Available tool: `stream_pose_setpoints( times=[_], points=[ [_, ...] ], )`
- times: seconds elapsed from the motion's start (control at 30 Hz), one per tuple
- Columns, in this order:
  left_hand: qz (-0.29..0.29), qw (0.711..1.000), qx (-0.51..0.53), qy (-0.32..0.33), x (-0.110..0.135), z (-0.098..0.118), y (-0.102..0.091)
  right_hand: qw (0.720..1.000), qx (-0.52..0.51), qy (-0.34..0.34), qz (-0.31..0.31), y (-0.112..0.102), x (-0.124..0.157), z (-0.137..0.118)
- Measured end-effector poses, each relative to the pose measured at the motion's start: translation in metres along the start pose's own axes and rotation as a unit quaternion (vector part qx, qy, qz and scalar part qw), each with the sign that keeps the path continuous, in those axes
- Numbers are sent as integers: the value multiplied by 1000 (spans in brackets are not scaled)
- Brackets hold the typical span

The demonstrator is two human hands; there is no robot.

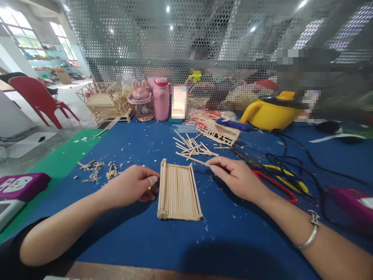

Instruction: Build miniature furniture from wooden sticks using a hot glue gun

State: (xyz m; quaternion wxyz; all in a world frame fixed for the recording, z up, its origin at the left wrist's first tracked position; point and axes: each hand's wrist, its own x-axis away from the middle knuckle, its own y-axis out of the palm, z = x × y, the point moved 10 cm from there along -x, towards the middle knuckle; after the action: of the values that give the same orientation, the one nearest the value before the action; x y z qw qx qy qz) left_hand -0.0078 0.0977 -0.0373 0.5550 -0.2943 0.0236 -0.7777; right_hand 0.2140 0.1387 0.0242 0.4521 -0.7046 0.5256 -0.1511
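Observation:
A small tray-like panel of wooden sticks [178,190], with raised edges and corner posts, lies flat on the blue table in front of me. My left hand [140,184] is at its left side, fingers closed and the index fingertip close to its edge. Under the left thumb shows a small pale tip, perhaps a stick's end; the rest is hidden. Between thumb and fingers, my right hand [233,175] pinches one end of a thin wooden stick [192,158], which points left beyond the panel's top right corner. Loose wooden sticks [194,146] lie just behind it.
Broken stick bits [96,171] lie at left. Behind stand a stick-built model [106,103], a pink bottle [161,101] and a yellow pot [271,112]. Red-and-yellow-handled pliers [279,186] and black cables [309,163] lie at right. Perforated metal mesh [140,46] rises behind the table.

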Motion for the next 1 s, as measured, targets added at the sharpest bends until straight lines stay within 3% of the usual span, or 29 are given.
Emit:
stream_pose_setpoints(
  times=[0.1, 0.2, 0.4, 0.57, 0.7, 0.8, 0.93, 1.0],
  points=[
    [42, 995, -88, 22, -1, 3, -11, 999, 38, -31, 8, -7, 1, -5],
    [73, 987, -136, 40, -1, 3, -20, 996, 82, -31, 25, -27, 1, 2],
    [175, 959, -191, 113, -3, 18, -40, 982, 132, 57, -120, -37, 5, 43],
    [134, 953, -201, 182, -17, 37, -28, 977, 116, 30, -176, -19, 10, 29],
    [111, 952, -210, 190, -22, 39, -23, 974, 110, 38, -195, -9, 12, 25],
    [135, 942, -232, 202, -22, 40, -25, 974, 114, 52, -188, -21, 12, 37],
    [154, 936, -232, 216, -24, 42, -25, 978, 131, 94, -134, -50, 11, 59],
    [160, 940, -220, 207, -25, 40, -27, 984, 101, 100, -111, -51, 9, 58]
  ],
)
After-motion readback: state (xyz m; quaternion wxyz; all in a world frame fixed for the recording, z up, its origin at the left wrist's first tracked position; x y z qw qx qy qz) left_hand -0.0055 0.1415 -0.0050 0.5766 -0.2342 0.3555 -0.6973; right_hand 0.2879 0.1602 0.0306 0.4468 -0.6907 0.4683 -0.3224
